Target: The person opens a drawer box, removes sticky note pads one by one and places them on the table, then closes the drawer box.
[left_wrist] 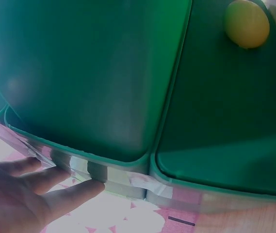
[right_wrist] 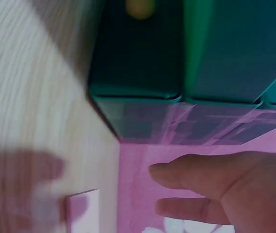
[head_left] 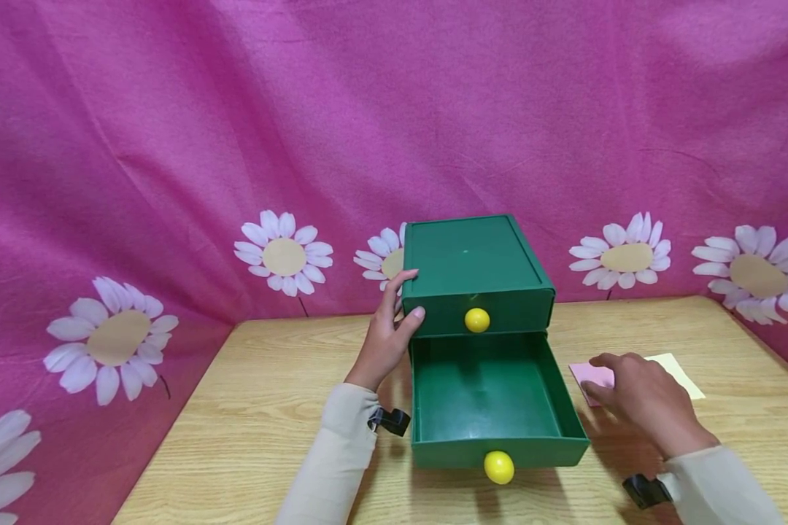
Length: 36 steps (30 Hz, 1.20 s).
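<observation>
A green two-drawer cabinet (head_left: pixel 469 255) stands on the wooden table, its lower drawer (head_left: pixel 492 394) pulled out and bare inside. Its upper drawer (head_left: pixel 433 313) is closed. My left hand (head_left: pixel 387 332) rests against the cabinet's left side, thumb at the front edge of the upper part; in the left wrist view the fingers (left_wrist: pixel 74 194) lie straight along that side. To the right of the cabinet, my right hand (head_left: pixel 643 397) hovers with parted thumb and fingers over a pink square of note paper (head_left: pixel 594 375), partly covering it. Nothing shows between those fingers.
A pale yellow sheet of note paper (head_left: pixel 679 375) lies behind the right hand, partly hidden. Yellow round knobs (head_left: pixel 499 467) stick out from both drawers. A pink cloth with daisies (head_left: pixel 473 109) hangs behind the wooden table (head_left: pixel 249 423) and along its sides.
</observation>
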### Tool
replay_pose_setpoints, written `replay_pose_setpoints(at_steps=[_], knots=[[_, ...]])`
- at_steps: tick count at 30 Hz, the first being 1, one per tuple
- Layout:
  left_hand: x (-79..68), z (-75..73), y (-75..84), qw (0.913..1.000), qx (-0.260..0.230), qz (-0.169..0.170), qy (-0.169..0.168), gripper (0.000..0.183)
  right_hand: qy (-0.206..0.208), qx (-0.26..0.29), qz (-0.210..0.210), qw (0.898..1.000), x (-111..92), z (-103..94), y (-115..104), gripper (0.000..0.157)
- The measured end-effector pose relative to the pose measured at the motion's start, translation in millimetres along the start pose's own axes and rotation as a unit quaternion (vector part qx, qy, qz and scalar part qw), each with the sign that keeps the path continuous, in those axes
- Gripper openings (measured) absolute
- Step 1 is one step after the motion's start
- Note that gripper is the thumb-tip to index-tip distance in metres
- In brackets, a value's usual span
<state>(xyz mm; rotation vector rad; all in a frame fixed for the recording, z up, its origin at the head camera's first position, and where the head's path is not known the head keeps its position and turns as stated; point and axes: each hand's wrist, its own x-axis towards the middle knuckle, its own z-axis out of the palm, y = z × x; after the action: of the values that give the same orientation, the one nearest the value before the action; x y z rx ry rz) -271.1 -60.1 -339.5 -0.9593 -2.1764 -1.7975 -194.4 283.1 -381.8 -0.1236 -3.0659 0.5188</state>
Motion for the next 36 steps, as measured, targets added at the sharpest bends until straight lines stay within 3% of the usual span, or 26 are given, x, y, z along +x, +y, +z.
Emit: replay_pose_setpoints(at_steps=[16, 36], knots=[[0.1, -0.5, -0.3, 1.0000, 0.006, 0.005, 0.001, 0.053, 0.098, 0.002, -0.077, 0.992, -23.1, -18.4, -31.7, 0.049], [0.7, 0.8, -2.3, 1.0000, 0.007, 0.005, 0.005, 0.053, 0.161, 0.036, -0.155, 0.974, -51.4, -36.3, -57.7, 0.040]])
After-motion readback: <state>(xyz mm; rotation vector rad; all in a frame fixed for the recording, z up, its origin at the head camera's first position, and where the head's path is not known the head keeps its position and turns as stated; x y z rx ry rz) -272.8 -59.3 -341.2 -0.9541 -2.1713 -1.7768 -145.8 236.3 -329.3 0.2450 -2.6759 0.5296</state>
